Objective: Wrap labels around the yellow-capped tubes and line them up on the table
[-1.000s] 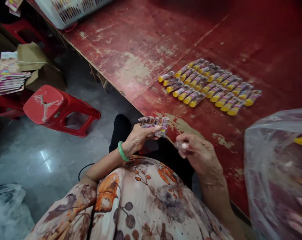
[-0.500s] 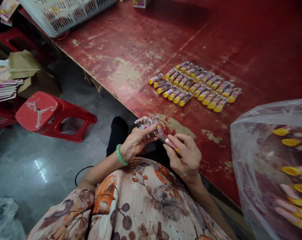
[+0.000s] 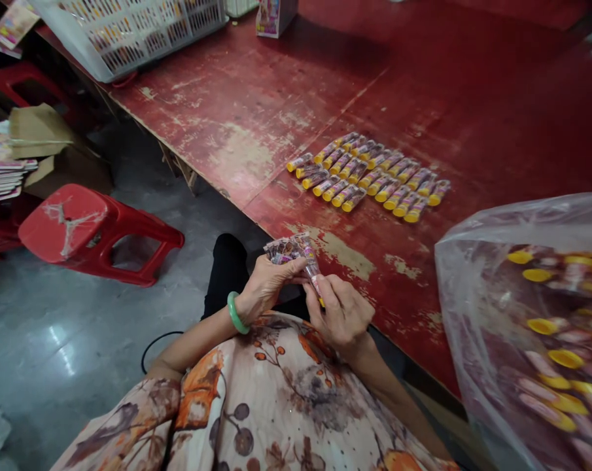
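Note:
My left hand [image 3: 267,286], with a green bangle [image 3: 237,313] at the wrist, pinches a small stack of clear printed wrappers [image 3: 283,249] at the table's near edge. My right hand [image 3: 343,315] is closed around a slim tube [image 3: 316,281] with a yellow end. The tube's far end meets the wrappers; whether it sits inside one is hard to make out. Beyond my hands, several wrapped tubes [image 3: 371,176] with yellow ends lie in slanted rows on the worn red table [image 3: 197,118].
A large clear plastic bag [image 3: 465,314] holding more yellow-ended tubes stands at the right. At the upper left is a white plastic basket [image 3: 143,55], with a small printed box [image 3: 271,18] beside it. A red stool [image 3: 104,229] and cardboard box [image 3: 43,140] are at the left.
My right hand has drawn in toward my left, and the tube has turned steeper against the wrappers. The view has shifted slightly, showing more of the table's far side.

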`<state>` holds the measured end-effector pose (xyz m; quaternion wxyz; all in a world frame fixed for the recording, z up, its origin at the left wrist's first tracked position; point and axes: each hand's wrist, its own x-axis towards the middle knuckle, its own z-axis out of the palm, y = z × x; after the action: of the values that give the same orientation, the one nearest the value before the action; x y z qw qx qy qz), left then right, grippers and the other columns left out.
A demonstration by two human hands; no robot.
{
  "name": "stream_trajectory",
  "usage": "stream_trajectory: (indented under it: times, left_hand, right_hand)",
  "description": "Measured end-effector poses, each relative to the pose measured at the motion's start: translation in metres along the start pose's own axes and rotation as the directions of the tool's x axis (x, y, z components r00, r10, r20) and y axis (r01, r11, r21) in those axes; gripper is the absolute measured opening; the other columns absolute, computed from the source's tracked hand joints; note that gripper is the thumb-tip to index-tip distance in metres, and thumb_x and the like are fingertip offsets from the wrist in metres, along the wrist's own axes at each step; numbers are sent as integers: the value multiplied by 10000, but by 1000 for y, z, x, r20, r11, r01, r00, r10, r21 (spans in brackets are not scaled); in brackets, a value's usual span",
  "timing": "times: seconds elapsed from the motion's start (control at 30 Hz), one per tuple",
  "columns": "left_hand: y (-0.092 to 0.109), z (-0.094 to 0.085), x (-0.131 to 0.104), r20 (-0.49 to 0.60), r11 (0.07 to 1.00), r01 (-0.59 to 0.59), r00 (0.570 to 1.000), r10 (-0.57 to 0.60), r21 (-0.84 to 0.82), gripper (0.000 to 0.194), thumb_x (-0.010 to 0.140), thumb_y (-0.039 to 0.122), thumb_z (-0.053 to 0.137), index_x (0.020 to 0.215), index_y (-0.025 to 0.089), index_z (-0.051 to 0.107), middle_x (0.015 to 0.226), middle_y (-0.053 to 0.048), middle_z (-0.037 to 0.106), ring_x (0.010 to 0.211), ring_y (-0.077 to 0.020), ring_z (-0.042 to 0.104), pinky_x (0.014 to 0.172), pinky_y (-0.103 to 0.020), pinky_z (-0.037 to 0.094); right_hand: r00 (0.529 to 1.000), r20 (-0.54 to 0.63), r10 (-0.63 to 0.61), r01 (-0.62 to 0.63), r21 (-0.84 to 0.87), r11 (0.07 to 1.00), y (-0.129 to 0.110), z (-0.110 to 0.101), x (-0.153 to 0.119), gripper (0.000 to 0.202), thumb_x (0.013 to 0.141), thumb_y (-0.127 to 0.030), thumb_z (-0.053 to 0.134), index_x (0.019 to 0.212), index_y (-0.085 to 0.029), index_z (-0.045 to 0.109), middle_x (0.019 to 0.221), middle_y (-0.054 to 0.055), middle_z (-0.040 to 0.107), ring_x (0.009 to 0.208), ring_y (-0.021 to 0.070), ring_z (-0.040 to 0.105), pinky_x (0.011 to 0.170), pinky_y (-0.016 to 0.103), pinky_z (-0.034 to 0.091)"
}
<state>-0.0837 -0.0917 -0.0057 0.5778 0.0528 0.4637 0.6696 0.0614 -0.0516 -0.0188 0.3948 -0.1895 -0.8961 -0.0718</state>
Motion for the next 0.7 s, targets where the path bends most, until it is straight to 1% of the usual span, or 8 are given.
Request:
stream_trajectory:
  times: [0.13,0.2,0.27,0.3,0.37,0.43,0.57,0.7]
  left_hand:
    - [1,0,-3,52,1000,5,999,-6,10,343,564,232,867,829,112,685,738,-17,679,619,-114,618,632,-245,529]
    - [2,0,-4,73,1000,20,997,-20,6,317,578,226,860,817,116,683,734,-9,675,624,-106,613,655,-242,520]
    - [3,0,-5,86,999,36,996,-36,-7,309,588,229,854,825,121,687,750,-13,682,646,-118,626,681,-261,525]
    - [5,0,-5,92,999,39,995,-36,-21,313,594,228,851,843,124,691,772,-20,690,669,-128,637,696,-273,531]
    - [7,0,-5,100,998,34,995,-29,-55,317,618,225,838,886,131,698,819,-30,700,712,-143,651,710,-285,541]
    - [11,1,-6,108,996,21,994,-12,-81,310,643,217,823,916,137,700,848,-33,704,736,-146,654,708,-281,547]
    - [15,7,-11,148,996,49,988,-38,-71,283,669,213,803,923,143,700,822,-28,703,719,-145,653,723,-287,548]
    - [13,13,-17,210,996,83,975,-74,-30,292,644,192,817,908,143,701,802,-23,700,707,-139,651,718,-263,537]
  right_hand:
    - [999,-30,34,-35,-17,999,-2,4,4,510,803,-158,694,1266,-89,492,888,149,677,695,213,651,594,292,539]
    - [998,-41,56,-55,26,998,-1,3,8,514,797,-150,698,1264,-93,490,899,151,670,727,224,656,604,300,549]
    - [993,13,121,-121,198,973,3,-1,13,524,800,-179,700,1270,-105,480,964,161,657,843,250,659,684,336,574]
    - [985,75,154,-170,318,933,6,-5,15,524,807,-197,692,1276,-115,474,1018,167,643,924,262,650,735,358,581]
    - [960,215,181,-269,520,811,11,-14,18,493,828,-203,653,1283,-143,473,1131,168,606,1052,269,613,803,380,581]
    - [944,266,194,-319,594,739,14,-21,17,429,842,-151,601,1258,-170,501,1175,152,587,1056,247,611,797,367,583]
    - [942,150,299,-332,538,775,11,-22,13,349,829,-89,567,1160,-198,572,1084,111,628,912,206,648,738,355,583]
    - [933,-7,359,-322,423,847,6,-16,14,364,802,-93,604,1150,-200,587,1029,100,658,890,215,660,714,349,584]
